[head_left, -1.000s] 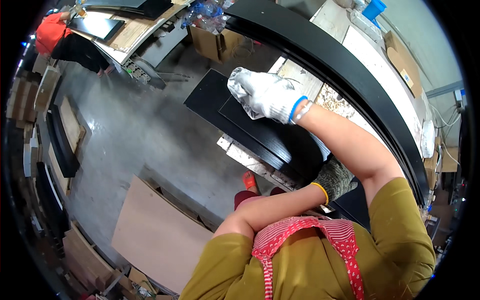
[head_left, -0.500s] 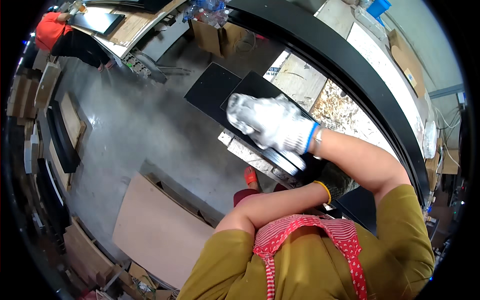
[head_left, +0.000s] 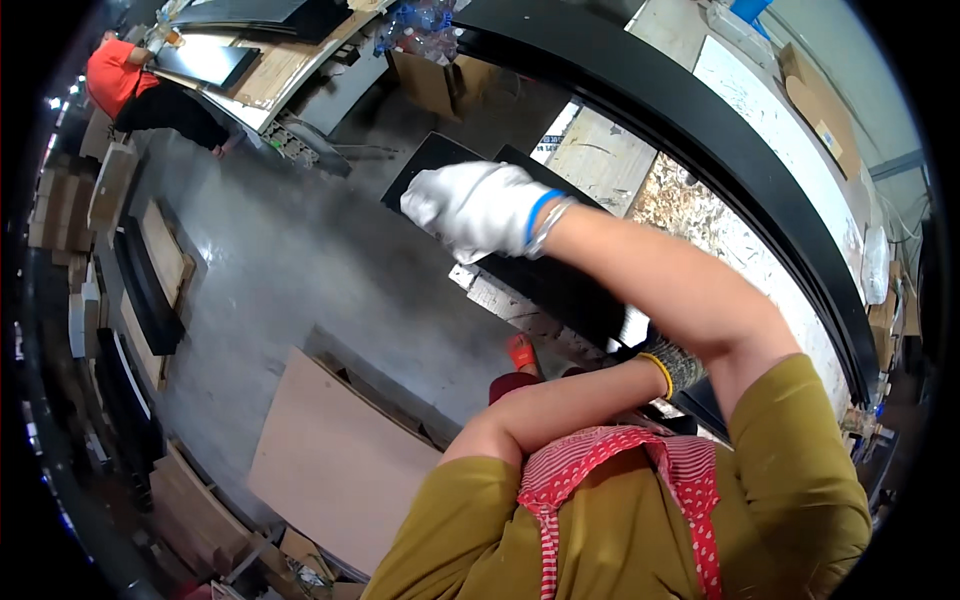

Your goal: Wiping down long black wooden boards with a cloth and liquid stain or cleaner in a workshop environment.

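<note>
Black flat panels (head_left: 570, 292) lie on a worn workbench in front of me, one overlapping another. My right hand (head_left: 480, 210), in a white knit glove with a blue cuff, is over their far left end. Its fingers are curled closed, and what they hold, if anything, is hidden. Close to my body, at the near end of the panels, is my left hand (head_left: 684, 366) in a dark grey glove with a yellow cuff. My right forearm crosses in front of it, and its fingers are hidden.
A long black curved-looking board (head_left: 700, 110) spans the bench's far side. A large brown board (head_left: 335, 455) stands at my lower left. Behind the bench is a cardboard box (head_left: 435, 85) with plastic bottles. A person in red (head_left: 115, 80) works at another table (head_left: 265, 90).
My right hand has swept left and away from me, toward the far end of the panels. My left hand stays near the same place. The whole view has shifted slightly.
</note>
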### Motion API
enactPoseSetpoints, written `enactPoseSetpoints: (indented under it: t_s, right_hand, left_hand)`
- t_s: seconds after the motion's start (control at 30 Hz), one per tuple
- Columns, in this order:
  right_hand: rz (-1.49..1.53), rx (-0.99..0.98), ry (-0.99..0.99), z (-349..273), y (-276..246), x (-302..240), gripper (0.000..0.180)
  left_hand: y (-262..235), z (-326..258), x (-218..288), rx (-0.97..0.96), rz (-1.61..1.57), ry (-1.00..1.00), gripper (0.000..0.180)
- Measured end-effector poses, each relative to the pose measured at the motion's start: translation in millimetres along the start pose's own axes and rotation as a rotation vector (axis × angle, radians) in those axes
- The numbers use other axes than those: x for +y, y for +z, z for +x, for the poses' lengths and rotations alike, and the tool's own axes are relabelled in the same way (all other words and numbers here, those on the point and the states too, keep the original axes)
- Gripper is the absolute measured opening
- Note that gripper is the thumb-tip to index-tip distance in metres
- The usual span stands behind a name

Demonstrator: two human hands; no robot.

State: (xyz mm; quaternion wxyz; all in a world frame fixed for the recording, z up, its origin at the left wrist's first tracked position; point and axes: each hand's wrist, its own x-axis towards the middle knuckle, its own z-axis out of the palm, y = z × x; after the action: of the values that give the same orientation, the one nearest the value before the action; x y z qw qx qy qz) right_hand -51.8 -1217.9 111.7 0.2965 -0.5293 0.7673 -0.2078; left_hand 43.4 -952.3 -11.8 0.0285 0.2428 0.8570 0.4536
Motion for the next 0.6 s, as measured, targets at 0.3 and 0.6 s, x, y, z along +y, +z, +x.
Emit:
enactPoseSetpoints:
  t_s: [0.3,0.6]
  right_hand:
    - [1.104,1.152,0.387,-310,-61,83,0.046]
    - [-0.355,0.570,0.216,-245,54,28,0.032]
  left_hand:
    - [-167,-51,-24,0.528,1.341,0.235,0.014]
    - [-275,-48,-122,0.177,0.937,-0.057,0.036]
